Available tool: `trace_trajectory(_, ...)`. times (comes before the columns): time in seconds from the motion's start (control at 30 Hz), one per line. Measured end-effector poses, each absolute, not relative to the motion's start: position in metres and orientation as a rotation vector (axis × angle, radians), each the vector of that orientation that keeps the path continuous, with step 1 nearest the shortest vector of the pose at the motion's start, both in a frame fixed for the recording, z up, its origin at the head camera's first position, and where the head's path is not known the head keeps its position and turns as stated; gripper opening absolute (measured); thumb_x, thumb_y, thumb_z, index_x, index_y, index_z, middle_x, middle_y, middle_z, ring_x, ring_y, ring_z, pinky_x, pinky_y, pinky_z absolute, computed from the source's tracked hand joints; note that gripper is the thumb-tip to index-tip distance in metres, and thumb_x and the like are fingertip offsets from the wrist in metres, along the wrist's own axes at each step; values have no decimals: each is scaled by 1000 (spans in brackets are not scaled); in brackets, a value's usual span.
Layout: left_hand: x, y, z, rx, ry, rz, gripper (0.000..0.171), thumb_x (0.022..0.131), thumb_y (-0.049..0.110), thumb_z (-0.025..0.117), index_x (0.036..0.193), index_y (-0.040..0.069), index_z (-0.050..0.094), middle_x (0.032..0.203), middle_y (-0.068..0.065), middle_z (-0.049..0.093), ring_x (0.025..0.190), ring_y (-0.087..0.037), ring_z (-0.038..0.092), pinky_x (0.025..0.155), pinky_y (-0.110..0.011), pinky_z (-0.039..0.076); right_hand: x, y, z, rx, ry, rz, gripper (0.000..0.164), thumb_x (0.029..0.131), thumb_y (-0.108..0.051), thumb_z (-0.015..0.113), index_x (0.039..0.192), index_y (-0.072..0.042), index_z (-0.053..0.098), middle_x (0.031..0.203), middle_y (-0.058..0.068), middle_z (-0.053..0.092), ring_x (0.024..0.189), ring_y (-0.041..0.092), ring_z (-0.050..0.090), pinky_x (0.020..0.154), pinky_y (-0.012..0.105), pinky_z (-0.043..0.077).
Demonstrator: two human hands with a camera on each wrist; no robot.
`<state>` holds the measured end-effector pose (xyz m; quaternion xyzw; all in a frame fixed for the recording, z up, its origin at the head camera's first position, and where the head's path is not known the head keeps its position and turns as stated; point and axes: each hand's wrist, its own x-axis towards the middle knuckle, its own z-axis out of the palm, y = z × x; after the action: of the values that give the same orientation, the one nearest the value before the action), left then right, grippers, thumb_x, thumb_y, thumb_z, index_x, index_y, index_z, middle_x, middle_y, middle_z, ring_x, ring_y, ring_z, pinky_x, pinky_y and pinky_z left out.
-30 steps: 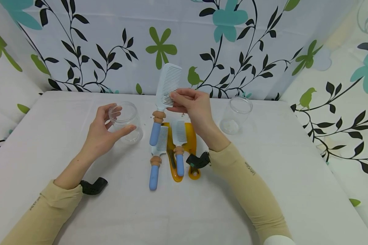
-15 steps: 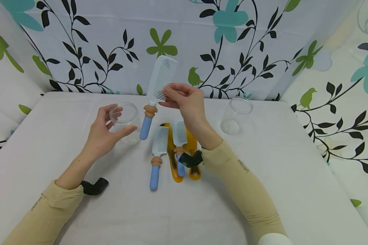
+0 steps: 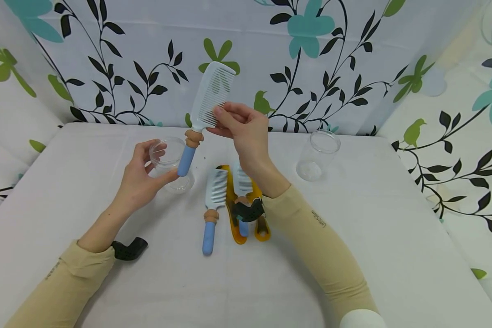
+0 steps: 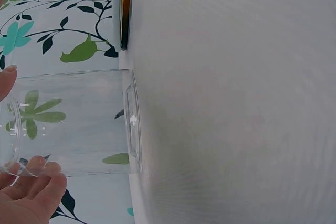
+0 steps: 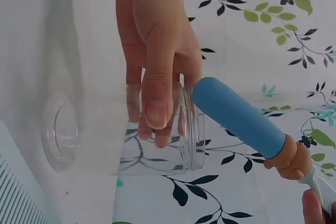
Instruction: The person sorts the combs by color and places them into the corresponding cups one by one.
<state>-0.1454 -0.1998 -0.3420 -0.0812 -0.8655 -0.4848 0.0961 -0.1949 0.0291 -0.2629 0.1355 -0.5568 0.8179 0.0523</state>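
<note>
My left hand (image 3: 141,182) holds a clear jar (image 3: 170,157) around its side, thumb on one side and fingers on the other. The jar (image 4: 79,124) stands upright with its mouth up. Above and right of it, my right hand (image 3: 248,136) pinches a pale blue comb (image 3: 209,98) by its toothed part, teeth facing my palm. The comb tilts, its blue handle (image 3: 186,160) pointing down beside the jar's mouth. In the right wrist view the handle end (image 5: 210,93) lies right at the jar's rim (image 5: 197,150), outside the jar.
A matching comb (image 3: 216,189) lies on the white table (image 3: 238,287). Right of it, another blue-handled comb (image 3: 243,180) lies on amber combs (image 3: 231,200), partly behind my right wrist. A second clear jar (image 3: 317,157) stands at the back right, before a leaf-patterned cloth (image 3: 246,27).
My right hand has lifted the comb up and to the left, from over the lying combs to the jar, tilting it a little more. The left hand still holds the jar in place.
</note>
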Motion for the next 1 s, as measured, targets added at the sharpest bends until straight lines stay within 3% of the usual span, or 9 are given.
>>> trace_trajectory(0.3,-145,-198,-341,-155,-2617,-1444,91,87,31,79,154,7,21,155,-14,41,142,-34,38,119,-56,31,-194,24,-262,375,-1646,2443,22,93,-4,69,110,9,66,102,19,73,82,21,75,79,37,63)
trace_trajectory(1.0,-144,-198,-340,-174,-2612,-1439,92,87,31,79,154,6,21,154,-15,41,142,-33,38,119,-54,32,-191,11,-267,361,-1562,2357,23,93,-4,68,111,10,64,106,22,71,91,25,74,82,37,63)
